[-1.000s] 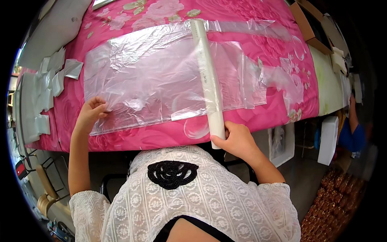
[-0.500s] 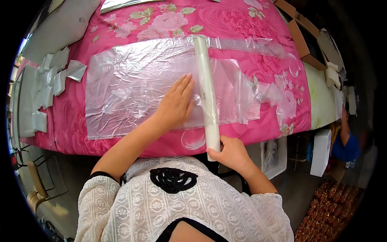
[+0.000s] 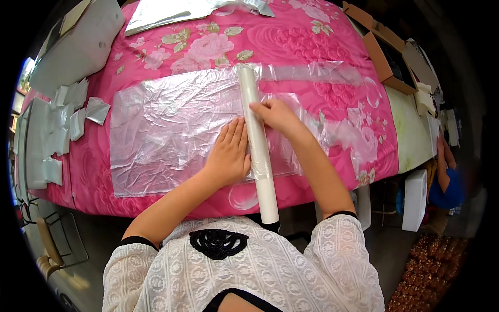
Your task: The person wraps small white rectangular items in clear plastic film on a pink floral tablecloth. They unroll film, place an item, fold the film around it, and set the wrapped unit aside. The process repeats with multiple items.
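Observation:
A long white tube lies across a sheet of clear plastic film on a pink flowered cloth. Film is wrapped round the tube's far and middle parts, while its near end is bare and reaches past the table edge toward me. My left hand rests flat on the film just left of the tube, fingers stretched out together. At the tube's upper middle, my right hand grips it from the right, the thumb on top and the fingertips partly hidden. More film spreads out crumpled on the right side.
Small clear packets lie at the left beside a white foam block. A silvery sheet is at the far edge. An open cardboard box stands at the right. Beyond it shows another person's arm with a blue sleeve.
My right hand has gone from the tube's near end up to its upper middle. The tube has shifted slightly left. My left hand still lies flat beside it, a little nearer to me.

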### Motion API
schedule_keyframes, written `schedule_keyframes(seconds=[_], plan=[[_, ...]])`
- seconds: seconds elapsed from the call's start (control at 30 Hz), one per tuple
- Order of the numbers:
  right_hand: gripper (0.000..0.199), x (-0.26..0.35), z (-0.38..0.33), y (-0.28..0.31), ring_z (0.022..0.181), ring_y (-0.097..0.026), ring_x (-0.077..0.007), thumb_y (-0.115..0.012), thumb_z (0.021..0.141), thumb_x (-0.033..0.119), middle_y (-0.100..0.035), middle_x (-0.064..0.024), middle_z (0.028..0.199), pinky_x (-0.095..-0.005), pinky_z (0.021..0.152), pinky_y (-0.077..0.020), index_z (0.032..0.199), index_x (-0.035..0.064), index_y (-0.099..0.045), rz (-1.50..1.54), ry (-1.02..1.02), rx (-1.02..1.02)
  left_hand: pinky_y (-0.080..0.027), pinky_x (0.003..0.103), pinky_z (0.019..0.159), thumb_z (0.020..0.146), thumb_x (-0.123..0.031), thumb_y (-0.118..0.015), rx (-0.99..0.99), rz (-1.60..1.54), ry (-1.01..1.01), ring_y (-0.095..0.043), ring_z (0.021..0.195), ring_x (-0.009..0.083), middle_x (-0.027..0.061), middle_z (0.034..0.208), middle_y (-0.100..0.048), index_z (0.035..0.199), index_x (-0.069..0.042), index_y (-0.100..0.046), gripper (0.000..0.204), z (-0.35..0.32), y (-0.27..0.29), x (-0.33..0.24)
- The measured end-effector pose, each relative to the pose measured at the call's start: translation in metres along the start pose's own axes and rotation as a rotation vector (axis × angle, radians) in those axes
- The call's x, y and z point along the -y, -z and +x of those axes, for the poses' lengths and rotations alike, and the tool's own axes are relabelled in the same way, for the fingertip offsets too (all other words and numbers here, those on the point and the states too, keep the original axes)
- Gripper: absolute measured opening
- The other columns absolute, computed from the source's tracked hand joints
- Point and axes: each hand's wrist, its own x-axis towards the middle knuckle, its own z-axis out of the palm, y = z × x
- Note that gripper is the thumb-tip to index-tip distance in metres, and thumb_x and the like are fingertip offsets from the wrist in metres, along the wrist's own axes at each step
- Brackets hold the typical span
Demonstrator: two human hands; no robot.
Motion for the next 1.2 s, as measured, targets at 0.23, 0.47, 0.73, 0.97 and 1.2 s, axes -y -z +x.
schedule_keyframes(seconds=[0.23, 0.47, 0.73, 0.97, 1.2], plan=[[0.026, 0.007, 0.084, 0.025, 0.082, -0.06, -0.0204, -0.057, 0.086, 0.029, -0.064, -0.0063, 0.086, -0.0324, 0.076, -0.0476, 0.095, 0.0056, -0.06, 1.18, -0.053, -0.113, -0.011, 0.042, 0.112, 0.084, -0.03, -0.038, -0.03, -0.019, 0.004, -0.019, 0.136, 0.0365, 0.0275, 0.142, -0.025, 0.133, 0.014, -0.028, 0.067, -0.002, -0.002, 0.001], [0.031, -0.029, 0.081, 0.223, 0.082, -0.063, -0.028, -0.042, 0.09, 0.026, -0.065, -0.0164, 0.093, -0.0408, 0.076, -0.0517, 0.094, 0.0001, -0.058, 1.483, 0.381, -0.372, -0.011, 0.042, 0.112, 0.083, -0.03, -0.038, -0.05, -0.039, -0.014, -0.02, 0.136, 0.036, 0.0276, 0.142, -0.025, 0.132, 0.014, -0.029, 0.066, 0.0, -0.002, -0.002], [0.036, 0.112, 0.006, 0.035, 0.109, -0.055, -0.0227, -0.04, 0.096, 0.026, -0.058, -0.0144, 0.116, -0.0346, 0.097, -0.0418, 0.115, -0.0016, -0.053, 0.698, 0.71, -0.233, -0.014, 0.044, 0.112, 0.076, -0.027, -0.043, -0.074, -0.111, 0.005, -0.021, 0.134, 0.0393, 0.0305, 0.14, -0.025, 0.131, 0.015, -0.028, 0.071, -0.003, 0.003, 0.0], [0.06, 0.112, -0.017, -0.209, 0.121, -0.043, -0.0385, -0.051, 0.088, 0.038, -0.048, -0.0261, 0.127, -0.0363, 0.102, -0.0339, 0.13, -0.0037, -0.041, -0.175, 0.468, 0.419, -0.027, 0.052, 0.105, 0.082, -0.035, -0.053, -0.27, -0.1, -0.128, -0.027, 0.129, 0.0477, 0.0345, 0.136, -0.029, 0.127, 0.017, -0.03, 0.072, -0.03, 0.002, 0.012], [0.05, 0.103, -0.046, -0.202, 0.119, -0.045, -0.0348, -0.055, 0.086, 0.03, -0.049, -0.021, 0.127, -0.0398, 0.099, -0.0376, 0.126, 0.0006, -0.047, -0.249, 1.055, 0.397, -0.035, 0.045, 0.1, 0.078, -0.017, -0.06, -0.016, -0.317, 0.015, -0.043, 0.121, 0.036, 0.0188, 0.128, -0.047, 0.122, 0.004, -0.047, 0.05, -0.139, 0.064, 0.043]])
